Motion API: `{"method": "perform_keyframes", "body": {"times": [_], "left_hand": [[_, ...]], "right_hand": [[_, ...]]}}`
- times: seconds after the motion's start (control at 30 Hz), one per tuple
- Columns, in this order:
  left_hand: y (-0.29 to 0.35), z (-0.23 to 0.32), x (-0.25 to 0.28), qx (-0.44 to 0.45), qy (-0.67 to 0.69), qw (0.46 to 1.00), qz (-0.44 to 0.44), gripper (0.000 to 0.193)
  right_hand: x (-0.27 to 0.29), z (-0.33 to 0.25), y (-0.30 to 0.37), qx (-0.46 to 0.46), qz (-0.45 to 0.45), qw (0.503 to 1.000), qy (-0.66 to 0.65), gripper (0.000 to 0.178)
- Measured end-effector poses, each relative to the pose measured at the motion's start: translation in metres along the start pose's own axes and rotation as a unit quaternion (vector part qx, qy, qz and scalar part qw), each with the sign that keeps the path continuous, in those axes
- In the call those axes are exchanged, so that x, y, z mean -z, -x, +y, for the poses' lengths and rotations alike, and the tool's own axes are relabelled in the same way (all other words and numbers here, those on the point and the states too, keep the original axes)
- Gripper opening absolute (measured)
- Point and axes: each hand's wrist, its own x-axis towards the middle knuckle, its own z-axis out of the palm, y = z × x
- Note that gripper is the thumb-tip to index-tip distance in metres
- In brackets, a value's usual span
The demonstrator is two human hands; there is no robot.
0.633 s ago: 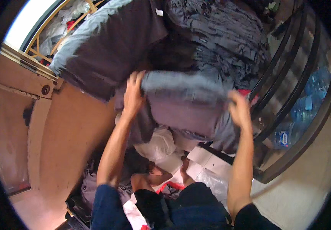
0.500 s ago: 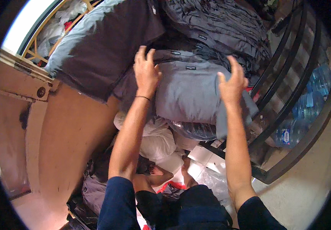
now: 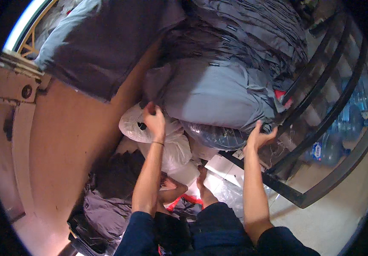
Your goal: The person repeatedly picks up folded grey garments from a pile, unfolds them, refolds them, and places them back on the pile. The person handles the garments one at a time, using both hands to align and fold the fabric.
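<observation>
A: Nearest items to be listed?

B: Dark trousers at the lower edge; a heap of dark garments (image 3: 103,205) on the floor at the left; sheets of white paper (image 3: 226,168) and clear film beyond the knees.

A: Hands?

B: Left hand (image 3: 154,120) – fingers curled together against a white plastic bag (image 3: 167,143), just under the left end of the folded grey garment (image 3: 214,96). Whether anything is pinched cannot be told. Right hand (image 3: 260,137) – fingers spread apart, palm raised just below the garment's right lower edge, nothing clamped.

A: The garment's location and handling?

B: It is laid on top of a clear-wrapped bundle (image 3: 214,134), in front of a stack of folded grey garments (image 3: 252,38). It is judged soft, light and limp – sag is to be expected unless it is supported from beneath at both ends. The wrap below is judged slippery.

A: Surface and room?

B: A brown wooden panel (image 3: 64,141) is seen at the left, black metal stair railing (image 3: 320,128) at the right, blue water bottles (image 3: 341,128) behind it, and a pale floor (image 3: 341,217).
</observation>
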Motion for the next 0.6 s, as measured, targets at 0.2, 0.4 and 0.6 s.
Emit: {"method": "perform_keyframes", "body": {"times": [0.2, 0.4, 0.6], "left_hand": [[0.088, -0.007, -0.023, 0.431, 0.289, 0.844, -0.138, 0.077], [0.048, 0.009, -0.035, 0.434, 0.558, 0.691, -0.155, 0.117], [0.128, 0.106, 0.071, 0.43, 0.571, 0.699, -0.024, 0.075]], "right_hand": [[-0.053, -0.026, 0.023, -0.241, -0.089, 0.964, -0.076, 0.131], [0.089, -0.093, 0.062, -0.159, -0.338, 0.878, -0.299, 0.077], [0.259, -0.197, 0.061, -0.165, -0.302, 0.912, -0.222, 0.065]]}}
